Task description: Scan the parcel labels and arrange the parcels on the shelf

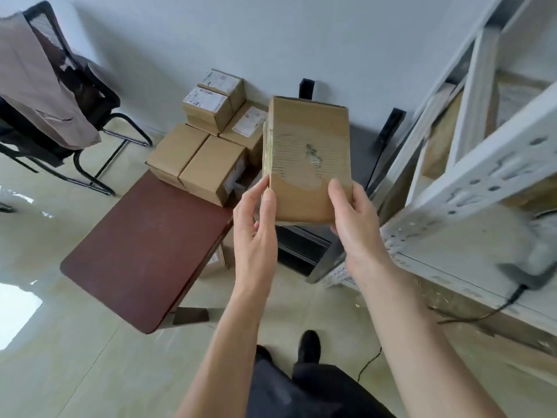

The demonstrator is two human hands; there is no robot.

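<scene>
One parcel [309, 158] is held in the air between table [144, 248] and shelf [482, 182]; about six boxes [208, 140] are stacked on the table's far end. Left hand [256, 230] pinches its left edge with curled fingers; right hand [352, 218] grips its lower right corner, thumb on top.

A parcel [309, 159] is held above the floor just right of the table [144, 251], the left hand [256, 227] on its left edge and the right hand [355, 227] at its near right corner. A stack of parcels [208, 140] sits on the table's far end against the wall; a chair [57, 104] stands left of the table. The shelf [482, 176] stands right of the table, with a scanner [539, 267] lying on it.
</scene>
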